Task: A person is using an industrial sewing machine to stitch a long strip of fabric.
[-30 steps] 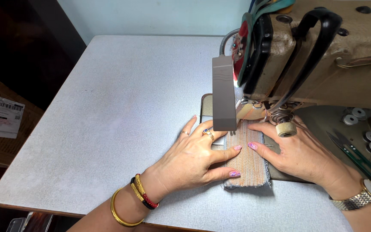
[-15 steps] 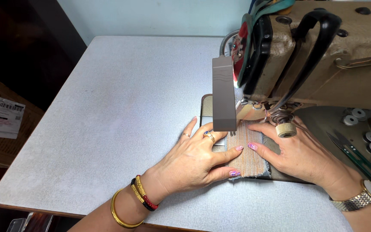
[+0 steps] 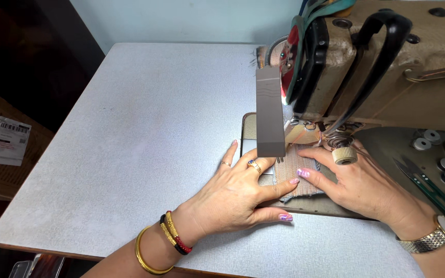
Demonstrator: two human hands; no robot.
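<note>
Both hands lie flat with fingers spread: left hand (image 3: 233, 193) and right hand (image 3: 361, 183) press the ribbed tan fabric strip (image 3: 297, 172) onto the tabletop (image 3: 145, 128), right under the sewing machine (image 3: 387, 67). Looks soft and floppy, so pinning its edges probably beats pinching.

Both hands (image 3: 233, 198) flat on fabric strip (image 3: 300, 172)

Left of the hands, the pale grey surface (image 3: 145, 128) lay open to its far and left edges. The sewing machine head (image 3: 377, 67) overhung the right side, leaving a low gap above the fabric strip (image 3: 297, 170). Thread snips (image 3: 428, 188) and 4 bobbins (image 3: 439, 154) crowded the right bed.
</note>
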